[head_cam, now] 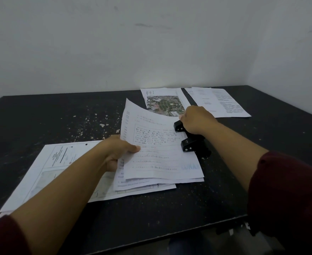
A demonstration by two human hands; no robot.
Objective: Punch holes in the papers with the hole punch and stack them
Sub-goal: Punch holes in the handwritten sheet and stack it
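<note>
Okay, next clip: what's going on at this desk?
A person is punching papers. The left hand holds a sheaf with its right edge fed into the black punch, and the right hand presses on top of the punch. A holed sheet lies near left on the desk; two more piles sit by the wall.

On the counter (pixel 225 181), the hole punch (pixel 193 142) sits right of the held sheets (pixel 159 153); two paper piles (pixel 219 102) lie behind.

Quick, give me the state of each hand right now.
Left hand: pinching the sheaf of papers, thumb on top.
Right hand: on top of the black hole punch; fingers hidden, so grip cannot be told.
</note>
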